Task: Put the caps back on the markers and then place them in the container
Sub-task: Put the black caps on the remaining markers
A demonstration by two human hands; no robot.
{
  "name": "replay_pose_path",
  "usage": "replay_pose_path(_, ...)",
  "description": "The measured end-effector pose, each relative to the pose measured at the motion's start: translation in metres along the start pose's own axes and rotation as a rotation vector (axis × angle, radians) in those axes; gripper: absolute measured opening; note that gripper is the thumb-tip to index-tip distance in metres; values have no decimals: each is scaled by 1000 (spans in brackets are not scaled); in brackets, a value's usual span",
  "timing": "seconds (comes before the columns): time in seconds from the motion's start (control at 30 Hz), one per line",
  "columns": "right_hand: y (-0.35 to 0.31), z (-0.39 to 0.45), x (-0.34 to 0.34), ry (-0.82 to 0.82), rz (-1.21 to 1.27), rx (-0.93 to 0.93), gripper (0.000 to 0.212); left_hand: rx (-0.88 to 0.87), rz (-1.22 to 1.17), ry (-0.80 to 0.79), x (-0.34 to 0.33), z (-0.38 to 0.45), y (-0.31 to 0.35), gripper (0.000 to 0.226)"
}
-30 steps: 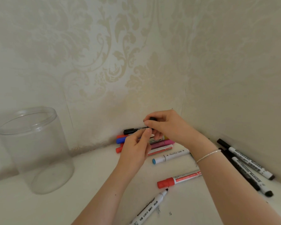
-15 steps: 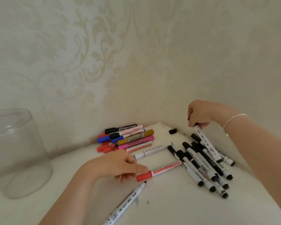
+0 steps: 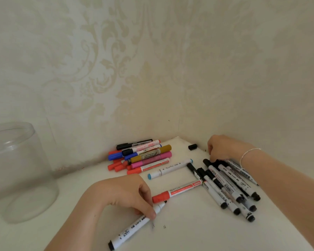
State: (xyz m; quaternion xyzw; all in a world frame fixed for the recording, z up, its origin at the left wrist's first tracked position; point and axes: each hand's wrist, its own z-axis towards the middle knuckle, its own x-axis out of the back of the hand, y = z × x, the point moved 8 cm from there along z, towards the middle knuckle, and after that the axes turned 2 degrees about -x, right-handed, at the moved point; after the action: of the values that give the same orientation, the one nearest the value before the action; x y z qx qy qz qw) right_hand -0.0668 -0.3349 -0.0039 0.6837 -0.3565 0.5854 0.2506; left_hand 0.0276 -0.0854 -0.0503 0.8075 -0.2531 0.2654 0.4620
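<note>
A: What lies nearest?

B: At six o'clock an uncapped white marker (image 3: 138,225) lies slantwise on the white tabletop (image 3: 188,230), its bare black tip toward one o'clock. The left hand (image 3: 127,192) curls over it, fingertips pinching the barrel just behind the tip.

A: And beside that?

B: Just beyond the tip, a red-capped marker (image 3: 177,191) lies pointing toward two o'clock, close to the fingers but apart from them.

A: The container?

B: The clear container (image 3: 16,171) stands upright at nine o'clock, well apart from the hand, with no markers inside.

A: The right side?

B: At three o'clock a pile of black-capped markers (image 3: 227,185) fans out. The right hand (image 3: 223,148), a bracelet (image 3: 248,153) on its wrist, rests on the pile's far end with its fingers curled down; whether they grip anything there cannot be told.

A: Farther back?

B: A blue-ended white marker (image 3: 169,169) near the middle, then a pile of coloured markers (image 3: 141,155) at twelve o'clock against the wallpapered wall (image 3: 134,69). A loose black cap (image 3: 192,146) lies in the far corner at one o'clock.
</note>
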Motion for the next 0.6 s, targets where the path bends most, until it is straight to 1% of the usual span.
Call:
replay_pose_path(0.1, -14, 11, 9, 120, 31, 50, 25, -58, -77, 47, 7, 0, 1, 10)
replay_pose_path(0.17, -25, 18, 12, 179, 101, 112, 33, -109, -121, 92, 13, 1, 2, 6)
replay_pose_path(0.23, -35, 26, 6, 159, 137, 174, 45, -158, -220, 135, 18, 2, 4, 2)
replay_pose_path(0.3, -41, 33, -7, 112, 119, 213, 49, -213, -426, 163, 21, 2, 8, 5)
replay_pose_path(0.4, -39, 45, -24, 85, 54, 201, 48, -286, -677, 265, 30, 1, 11, 13)
replay_pose_path(0.47, -37, 52, -27, 120, 27, 183, 46, -309, -807, 351, 36, 3, 7, 15)
replay_pose_path(0.53, -35, 57, -25, 188, 26, 177, 42, -335, -850, 398, 39, 6, 5, 16)
replay_pose_path(0.6, -34, 61, -25, 236, 4, 170, 39, -351, -814, 434, 40, 9, 5, 17)
